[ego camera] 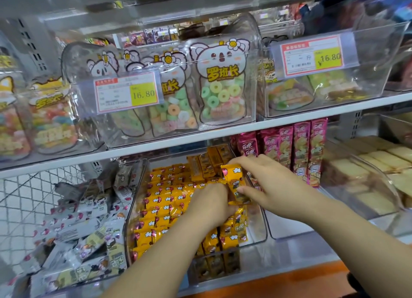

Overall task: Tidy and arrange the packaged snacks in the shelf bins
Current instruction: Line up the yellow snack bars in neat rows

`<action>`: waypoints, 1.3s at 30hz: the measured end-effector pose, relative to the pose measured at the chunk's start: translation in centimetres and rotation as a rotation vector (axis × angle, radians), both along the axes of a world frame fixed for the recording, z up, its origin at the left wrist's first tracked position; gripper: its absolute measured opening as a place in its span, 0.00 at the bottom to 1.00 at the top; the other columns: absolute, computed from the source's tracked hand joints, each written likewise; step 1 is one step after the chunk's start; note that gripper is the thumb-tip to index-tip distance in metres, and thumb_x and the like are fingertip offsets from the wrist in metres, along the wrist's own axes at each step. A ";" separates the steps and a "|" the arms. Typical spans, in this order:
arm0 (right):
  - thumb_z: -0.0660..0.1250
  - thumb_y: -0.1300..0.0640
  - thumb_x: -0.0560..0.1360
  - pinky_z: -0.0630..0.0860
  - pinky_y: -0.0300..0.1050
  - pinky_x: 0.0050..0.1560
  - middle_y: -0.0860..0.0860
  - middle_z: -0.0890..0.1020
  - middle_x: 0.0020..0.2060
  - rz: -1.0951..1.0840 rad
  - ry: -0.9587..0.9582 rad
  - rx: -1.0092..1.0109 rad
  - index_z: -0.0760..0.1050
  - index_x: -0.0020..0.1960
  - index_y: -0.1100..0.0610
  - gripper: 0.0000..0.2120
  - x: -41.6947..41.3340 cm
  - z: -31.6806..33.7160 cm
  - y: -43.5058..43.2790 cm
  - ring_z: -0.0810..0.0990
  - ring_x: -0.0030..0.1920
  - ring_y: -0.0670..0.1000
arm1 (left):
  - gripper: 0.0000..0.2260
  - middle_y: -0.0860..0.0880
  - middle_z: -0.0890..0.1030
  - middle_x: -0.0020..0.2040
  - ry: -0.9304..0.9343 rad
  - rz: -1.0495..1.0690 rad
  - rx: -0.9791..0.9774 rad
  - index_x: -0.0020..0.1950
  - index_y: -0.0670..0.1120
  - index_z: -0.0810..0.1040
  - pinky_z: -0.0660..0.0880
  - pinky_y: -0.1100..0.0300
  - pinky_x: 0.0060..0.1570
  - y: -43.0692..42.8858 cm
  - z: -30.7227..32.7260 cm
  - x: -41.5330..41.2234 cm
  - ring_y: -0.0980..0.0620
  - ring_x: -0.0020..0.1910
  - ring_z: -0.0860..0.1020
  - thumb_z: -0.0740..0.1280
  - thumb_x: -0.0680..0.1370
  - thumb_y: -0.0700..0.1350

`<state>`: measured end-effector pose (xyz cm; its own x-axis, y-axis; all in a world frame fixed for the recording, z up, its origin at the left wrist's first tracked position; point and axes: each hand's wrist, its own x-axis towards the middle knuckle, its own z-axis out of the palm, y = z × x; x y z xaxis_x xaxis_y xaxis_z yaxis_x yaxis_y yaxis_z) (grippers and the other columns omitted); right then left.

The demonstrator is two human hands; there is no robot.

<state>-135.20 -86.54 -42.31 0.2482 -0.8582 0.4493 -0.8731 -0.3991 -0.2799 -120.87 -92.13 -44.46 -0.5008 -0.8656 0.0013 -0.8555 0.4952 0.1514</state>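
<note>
A clear bin (260, 235) on the lower shelf holds several rows of yellow snack packets (160, 199). My right hand (265, 181) grips one yellow packet (235, 179) upright above the bin's right side, thumb on its lower end. My left hand (211, 204) is just left of it, fingers pressed down among the yellow packets and touching the held one's lower edge; whether it grips anything is hidden. More yellow packets (211, 161) stand on end at the bin's back.
Left bin holds jumbled white and grey packets (89, 230). Pink packets (296, 150) stand upright to the right, then pale biscuit packs (374, 161) in another clear bin. The upper shelf carries bins of ring-candy bags (220, 88) with price tags (127, 92).
</note>
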 end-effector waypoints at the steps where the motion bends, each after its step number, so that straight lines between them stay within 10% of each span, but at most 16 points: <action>1: 0.64 0.49 0.76 0.69 0.48 0.56 0.46 0.76 0.56 0.001 0.024 -0.008 0.61 0.68 0.43 0.23 0.1 0.1 0.1 0.68 0.55 0.47 | 0.11 0.47 0.80 0.49 0.005 -0.001 -0.002 0.51 0.45 0.77 0.75 0.53 0.51 -0.1 -0.1 0.0 0.46 0.50 0.78 0.67 0.76 0.51; 7: 0.63 0.49 0.77 0.67 0.49 0.61 0.46 0.74 0.60 -0.016 0.064 0.048 0.61 0.70 0.43 0.23 0.2 0.3 0.1 0.66 0.60 0.48 | 0.05 0.47 0.80 0.47 0.066 -0.072 -0.051 0.50 0.46 0.77 0.75 0.52 0.47 -0.4 -0.8 1.3 0.46 0.47 0.78 0.63 0.78 0.45; 12: 0.63 0.49 0.77 0.61 0.46 0.53 0.43 0.70 0.43 -0.098 0.144 0.159 0.61 0.69 0.44 0.22 0.3 -0.4 -0.3 0.65 0.54 0.49 | 0.04 0.51 0.76 0.41 0.062 -0.110 -0.138 0.45 0.51 0.71 0.71 0.57 0.40 -0.5 -1.5 1.8 0.51 0.41 0.75 0.61 0.79 0.45; 15: 0.64 0.48 0.75 0.62 0.48 0.58 0.46 0.73 0.56 -0.171 0.281 0.136 0.64 0.69 0.46 0.23 0.7 -1.2 -1.1 0.64 0.61 0.51 | 0.05 0.53 0.75 0.39 0.096 -0.102 -0.132 0.43 0.52 0.70 0.69 0.59 0.37 -0.5 -1.7 1.8 0.53 0.40 0.74 0.62 0.79 0.44; 39: 0.68 0.57 0.72 0.47 0.61 0.72 0.52 0.80 0.47 -0.367 0.558 0.165 0.79 0.47 0.52 0.04 3.1 -2.4 -2.7 0.64 0.66 0.55 | 0.03 0.52 0.79 0.47 0.110 -0.106 -0.128 0.50 0.51 0.77 0.69 0.56 0.48 -1.6 -2.2 1.5 0.49 0.48 0.76 0.65 0.78 0.46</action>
<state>-132.14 -89.25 -44.67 0.0848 -0.9771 0.1949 -0.9749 -0.0409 0.2189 -119.41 -93.77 -46.70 -0.5802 -0.7970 0.1678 -0.7792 0.6032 0.1704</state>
